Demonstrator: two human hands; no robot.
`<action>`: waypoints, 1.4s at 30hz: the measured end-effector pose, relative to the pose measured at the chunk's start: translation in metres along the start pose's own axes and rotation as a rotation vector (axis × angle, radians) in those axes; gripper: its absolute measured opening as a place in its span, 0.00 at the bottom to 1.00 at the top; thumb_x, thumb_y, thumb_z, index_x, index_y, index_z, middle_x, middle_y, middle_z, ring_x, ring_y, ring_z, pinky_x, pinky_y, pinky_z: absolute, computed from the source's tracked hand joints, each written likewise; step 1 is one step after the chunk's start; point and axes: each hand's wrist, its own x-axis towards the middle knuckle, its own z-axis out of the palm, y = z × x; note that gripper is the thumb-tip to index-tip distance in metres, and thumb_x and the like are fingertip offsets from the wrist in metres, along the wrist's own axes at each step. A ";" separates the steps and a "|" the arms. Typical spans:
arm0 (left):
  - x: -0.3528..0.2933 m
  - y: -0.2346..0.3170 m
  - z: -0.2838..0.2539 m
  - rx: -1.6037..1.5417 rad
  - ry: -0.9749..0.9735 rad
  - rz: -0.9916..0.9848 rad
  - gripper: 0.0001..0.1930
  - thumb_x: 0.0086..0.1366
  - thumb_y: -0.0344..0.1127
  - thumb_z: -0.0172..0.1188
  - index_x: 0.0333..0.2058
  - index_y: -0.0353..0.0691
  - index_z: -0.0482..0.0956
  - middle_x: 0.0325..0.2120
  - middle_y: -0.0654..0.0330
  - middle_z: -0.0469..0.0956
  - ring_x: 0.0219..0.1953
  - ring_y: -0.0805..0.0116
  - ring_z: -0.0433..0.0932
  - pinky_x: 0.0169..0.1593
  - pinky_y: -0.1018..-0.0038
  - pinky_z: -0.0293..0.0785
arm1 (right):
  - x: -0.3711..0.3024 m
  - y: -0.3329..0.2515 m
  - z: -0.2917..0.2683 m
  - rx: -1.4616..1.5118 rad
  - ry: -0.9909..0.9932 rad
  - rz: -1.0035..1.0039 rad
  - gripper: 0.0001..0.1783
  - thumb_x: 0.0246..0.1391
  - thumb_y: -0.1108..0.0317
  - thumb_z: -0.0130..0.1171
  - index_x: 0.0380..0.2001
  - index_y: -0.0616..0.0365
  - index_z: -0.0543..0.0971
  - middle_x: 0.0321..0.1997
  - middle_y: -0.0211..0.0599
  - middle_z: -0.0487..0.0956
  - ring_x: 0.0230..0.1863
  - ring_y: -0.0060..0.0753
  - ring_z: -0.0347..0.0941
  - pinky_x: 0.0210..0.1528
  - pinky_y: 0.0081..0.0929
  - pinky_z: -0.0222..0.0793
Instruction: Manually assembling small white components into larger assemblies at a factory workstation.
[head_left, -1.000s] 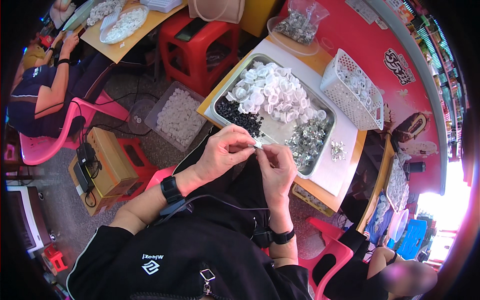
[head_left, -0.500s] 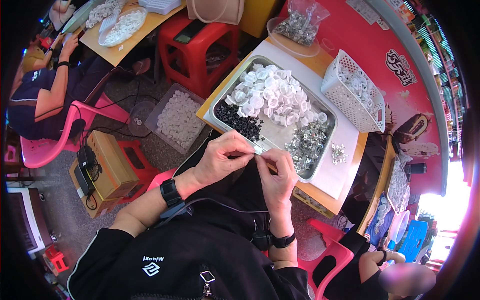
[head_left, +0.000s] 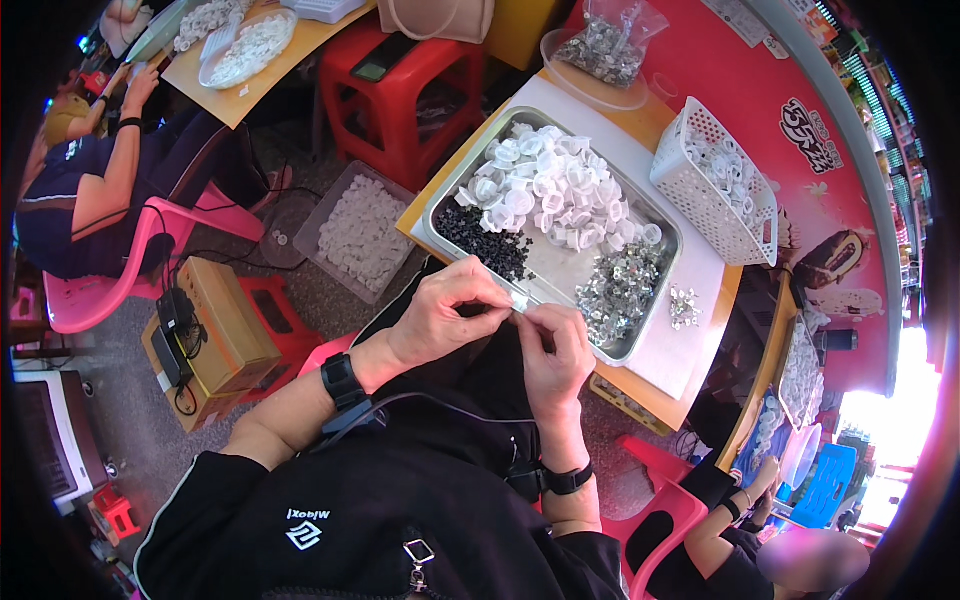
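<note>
Both my hands meet just off the near edge of a metal tray (head_left: 640,345). Thumb and fingers of my left hand (head_left: 452,310) are pinched on a small white plastic part (head_left: 519,301). From the other side my right hand (head_left: 556,345) pinches at the same part; its fingertips hide any smaller piece there. In the tray lie a large heap of white translucent plastic caps (head_left: 560,185), a pile of small black pieces (head_left: 485,240) at the left and a pile of small shiny metal pieces (head_left: 620,290) at the right.
Right of the tray stands a white perforated basket (head_left: 715,190) of clear parts, near a few loose metal pieces (head_left: 684,307). A bag of metal parts (head_left: 610,50) lies behind. Left are a bin of white parts (head_left: 355,235), a red stool (head_left: 400,100) and a cardboard box (head_left: 222,325). Other people sit at both sides.
My hands stay pinched together at the white part with barely any shift. The view has moved slightly. At the lower right, another person's arm has reached toward the table there.
</note>
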 end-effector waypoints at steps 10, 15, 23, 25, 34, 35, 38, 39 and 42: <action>-0.004 -0.006 0.007 -0.603 -0.149 -0.635 0.24 0.72 0.55 0.43 0.37 0.38 0.75 0.24 0.67 0.71 0.22 0.83 0.68 0.24 0.85 0.63 | 0.001 -0.014 0.004 0.521 -0.144 0.442 0.06 0.55 0.81 0.59 0.36 0.64 0.76 0.28 0.37 0.80 0.32 0.29 0.81 0.36 0.21 0.77; -0.003 -0.002 0.006 -0.561 -0.143 -0.719 0.24 0.73 0.55 0.42 0.32 0.39 0.74 0.20 0.69 0.68 0.19 0.83 0.65 0.21 0.85 0.60 | 0.010 -0.010 0.002 -0.031 -0.204 0.015 0.08 0.48 0.79 0.64 0.33 0.60 0.78 0.30 0.38 0.78 0.30 0.35 0.78 0.32 0.26 0.74; -0.007 -0.004 0.005 -0.400 -0.095 -0.693 0.25 0.72 0.55 0.42 0.30 0.39 0.74 0.19 0.70 0.67 0.18 0.85 0.63 0.21 0.86 0.59 | 0.011 -0.012 0.008 -0.120 -0.200 -0.207 0.10 0.43 0.80 0.64 0.33 0.61 0.78 0.31 0.38 0.75 0.32 0.39 0.75 0.34 0.31 0.72; -0.008 -0.001 0.006 -0.366 -0.093 -0.692 0.25 0.72 0.56 0.42 0.30 0.39 0.74 0.19 0.69 0.68 0.19 0.85 0.62 0.21 0.86 0.59 | 0.012 -0.014 0.006 -0.117 -0.253 -0.193 0.11 0.42 0.81 0.63 0.32 0.61 0.78 0.31 0.39 0.76 0.32 0.39 0.75 0.34 0.31 0.72; -0.005 -0.009 0.008 -0.663 -0.100 -0.678 0.23 0.74 0.52 0.39 0.31 0.40 0.72 0.21 0.70 0.65 0.21 0.84 0.62 0.23 0.85 0.60 | 0.004 -0.009 0.010 0.206 -0.135 0.287 0.06 0.52 0.79 0.62 0.35 0.64 0.78 0.33 0.36 0.77 0.31 0.27 0.78 0.33 0.22 0.73; -0.003 -0.008 0.008 -0.663 -0.103 -0.673 0.23 0.74 0.52 0.39 0.31 0.40 0.72 0.21 0.70 0.65 0.21 0.84 0.62 0.23 0.85 0.60 | 0.004 -0.011 0.010 0.204 -0.131 0.283 0.06 0.52 0.79 0.62 0.35 0.64 0.78 0.33 0.36 0.77 0.31 0.27 0.78 0.33 0.22 0.73; 0.003 -0.002 0.010 -0.585 -0.057 -0.580 0.21 0.75 0.50 0.38 0.31 0.42 0.70 0.25 0.69 0.66 0.23 0.84 0.62 0.26 0.85 0.60 | 0.005 -0.011 0.010 0.515 -0.166 0.591 0.04 0.54 0.79 0.60 0.34 0.65 0.78 0.35 0.33 0.77 0.31 0.21 0.77 0.34 0.18 0.73; 0.000 -0.003 0.009 -0.598 -0.089 -0.563 0.19 0.75 0.48 0.40 0.33 0.41 0.71 0.27 0.68 0.67 0.26 0.82 0.65 0.29 0.84 0.63 | 0.006 -0.010 0.010 0.571 -0.131 0.575 0.04 0.54 0.79 0.60 0.34 0.65 0.78 0.35 0.34 0.77 0.31 0.22 0.78 0.34 0.18 0.74; 0.004 -0.006 0.008 -0.378 -0.073 -0.328 0.15 0.74 0.44 0.44 0.37 0.39 0.73 0.31 0.65 0.70 0.33 0.77 0.71 0.36 0.80 0.69 | 0.007 -0.007 0.005 0.584 -0.078 0.536 0.04 0.53 0.81 0.61 0.34 0.66 0.78 0.36 0.35 0.77 0.32 0.24 0.79 0.35 0.18 0.75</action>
